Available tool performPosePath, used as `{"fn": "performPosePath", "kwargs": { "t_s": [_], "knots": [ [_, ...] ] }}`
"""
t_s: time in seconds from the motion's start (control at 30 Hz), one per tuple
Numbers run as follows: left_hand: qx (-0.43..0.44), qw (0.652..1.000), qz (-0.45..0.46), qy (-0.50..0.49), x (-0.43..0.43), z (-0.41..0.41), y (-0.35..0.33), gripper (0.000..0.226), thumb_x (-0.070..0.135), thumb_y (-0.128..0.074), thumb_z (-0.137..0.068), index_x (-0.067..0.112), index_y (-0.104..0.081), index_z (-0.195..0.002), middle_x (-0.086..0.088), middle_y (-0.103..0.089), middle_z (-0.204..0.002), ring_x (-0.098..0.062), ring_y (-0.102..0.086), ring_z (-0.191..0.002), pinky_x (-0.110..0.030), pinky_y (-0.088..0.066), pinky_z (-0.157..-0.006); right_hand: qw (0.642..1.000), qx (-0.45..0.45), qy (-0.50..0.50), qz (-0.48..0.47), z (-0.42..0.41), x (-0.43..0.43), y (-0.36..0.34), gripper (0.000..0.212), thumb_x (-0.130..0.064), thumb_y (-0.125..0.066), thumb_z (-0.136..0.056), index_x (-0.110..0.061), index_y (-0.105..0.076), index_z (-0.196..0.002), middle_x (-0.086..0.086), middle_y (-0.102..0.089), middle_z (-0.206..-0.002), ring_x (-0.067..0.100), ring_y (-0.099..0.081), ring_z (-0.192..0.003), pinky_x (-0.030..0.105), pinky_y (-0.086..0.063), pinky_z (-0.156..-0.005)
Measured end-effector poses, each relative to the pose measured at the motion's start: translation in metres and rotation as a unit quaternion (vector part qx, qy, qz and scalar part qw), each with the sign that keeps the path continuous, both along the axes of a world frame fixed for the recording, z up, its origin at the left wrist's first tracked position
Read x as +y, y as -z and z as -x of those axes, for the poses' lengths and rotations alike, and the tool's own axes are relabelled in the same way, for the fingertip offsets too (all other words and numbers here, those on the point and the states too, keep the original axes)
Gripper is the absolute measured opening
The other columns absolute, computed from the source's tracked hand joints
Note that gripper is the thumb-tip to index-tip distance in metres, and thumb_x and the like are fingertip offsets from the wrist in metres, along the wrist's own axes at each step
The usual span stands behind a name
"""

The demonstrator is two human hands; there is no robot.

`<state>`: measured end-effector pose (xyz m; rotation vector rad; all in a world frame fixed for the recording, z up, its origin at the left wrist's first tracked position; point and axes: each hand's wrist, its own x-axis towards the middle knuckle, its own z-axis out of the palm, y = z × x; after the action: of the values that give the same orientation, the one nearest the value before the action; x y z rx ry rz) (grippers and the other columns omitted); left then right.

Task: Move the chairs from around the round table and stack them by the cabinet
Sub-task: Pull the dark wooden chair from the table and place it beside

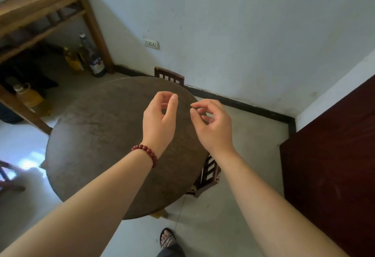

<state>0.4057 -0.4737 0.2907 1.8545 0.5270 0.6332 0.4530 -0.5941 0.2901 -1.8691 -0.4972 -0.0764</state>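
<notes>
Under round table, half-hidden chairs

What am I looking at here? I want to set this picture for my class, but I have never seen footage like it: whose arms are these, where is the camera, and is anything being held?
There is no machine here. A person wears a camera on the head, so the single picture looks forward and down at their own arms. The left hand, with a red bead bracelet on its wrist, and the right hand hover over a dark round table. Their fingers are loosely curled and hold nothing. The tabletop looks bare. One chair shows behind the table by the wall; another chair is tucked in at the right edge. A sandalled foot stands on the floor below.
</notes>
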Motion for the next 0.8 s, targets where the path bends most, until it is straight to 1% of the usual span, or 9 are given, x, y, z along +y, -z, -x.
{"fn": "performPosePath", "kwargs": {
  "t_s": [0.13, 0.3, 0.4, 0.47, 0.6, 0.7, 0.8],
  "knots": [
    [0.012, 1.000, 0.008, -0.005, -0.003, -0.028, 0.003, 0.024, 0.042, -0.044, -0.093, 0.025, -0.055, -0.107, 0.007, -0.062, -0.099, -0.006, -0.058, -0.090, -0.016, -0.044, -0.069, 1.000, 0.008, -0.001, 0.002, -0.034, -0.002, 0.006, 0.007, -0.026, -0.064, -0.087, -0.023, -0.066, -0.093, -0.004, -0.061, -0.106, 0.010, -0.059, -0.093, 0.024, -0.054, -0.078],
    [0.036, 0.999, 0.006, -0.016, -0.011, -0.050, 0.015, 0.020, 0.041, -0.045, -0.093, 0.028, -0.054, -0.105, 0.008, -0.062, -0.098, -0.007, -0.059, -0.086, -0.019, -0.047, -0.068, 0.999, 0.028, -0.021, 0.013, -0.064, -0.010, 0.023, 0.007, -0.026, -0.062, -0.087, -0.028, -0.064, -0.094, -0.010, -0.059, -0.103, 0.006, -0.058, -0.092, 0.018, -0.052, -0.076],
    [0.048, 0.998, 0.014, -0.034, -0.021, -0.064, 0.028, 0.018, 0.042, -0.046, -0.092, 0.030, -0.053, -0.103, 0.010, -0.062, -0.097, -0.006, -0.059, -0.083, -0.019, -0.046, -0.064, 0.998, 0.039, -0.044, 0.017, -0.085, -0.017, 0.034, 0.009, -0.025, -0.061, -0.087, -0.031, -0.063, -0.093, -0.013, -0.058, -0.102, 0.006, -0.057, -0.091, 0.015, -0.051, -0.074],
    [0.056, 0.997, 0.019, -0.054, -0.032, -0.074, 0.039, 0.018, 0.042, -0.045, -0.092, 0.030, -0.053, -0.103, 0.011, -0.061, -0.096, -0.006, -0.059, -0.082, -0.018, -0.045, -0.063, 0.997, 0.044, -0.066, 0.019, -0.100, -0.025, 0.042, 0.010, -0.024, -0.061, -0.087, -0.031, -0.063, -0.093, -0.013, -0.058, -0.101, 0.006, -0.057, -0.091, 0.014, -0.051, -0.073],
    [0.064, 0.992, 0.019, -0.105, -0.066, -0.095, 0.059, 0.013, 0.040, -0.046, -0.092, 0.032, -0.052, -0.100, 0.012, -0.061, -0.094, -0.003, -0.059, -0.085, -0.015, -0.047, -0.066, 0.991, 0.057, -0.123, 0.014, -0.132, -0.048, 0.059, 0.011, -0.020, -0.061, -0.086, -0.030, -0.064, -0.091, -0.012, -0.058, -0.099, 0.006, -0.058, -0.089, 0.013, -0.052, -0.071],
    [0.061, 0.986, 0.017, -0.153, -0.095, -0.110, 0.074, 0.009, 0.038, -0.047, -0.093, 0.032, -0.052, -0.099, 0.013, -0.061, -0.092, -0.002, -0.059, -0.083, -0.015, -0.047, -0.066, 0.980, 0.071, -0.187, 0.018, -0.154, -0.066, 0.071, 0.012, -0.019, -0.061, -0.086, -0.030, -0.064, -0.091, -0.012, -0.059, -0.099, 0.005, -0.059, -0.088, 0.015, -0.053, -0.072],
    [0.060, 0.979, 0.031, -0.194, -0.120, -0.120, 0.087, 0.010, 0.037, -0.047, -0.094, 0.032, -0.053, -0.099, 0.011, -0.062, -0.092, -0.002, -0.059, -0.083, -0.016, -0.047, -0.068, 0.968, 0.075, -0.238, 0.028, -0.172, -0.080, 0.083, 0.013, -0.019, -0.061, -0.086, -0.030, -0.064, -0.091, -0.011, -0.059, -0.101, 0.005, -0.059, -0.088, 0.017, -0.053, -0.072]
  ]
}}
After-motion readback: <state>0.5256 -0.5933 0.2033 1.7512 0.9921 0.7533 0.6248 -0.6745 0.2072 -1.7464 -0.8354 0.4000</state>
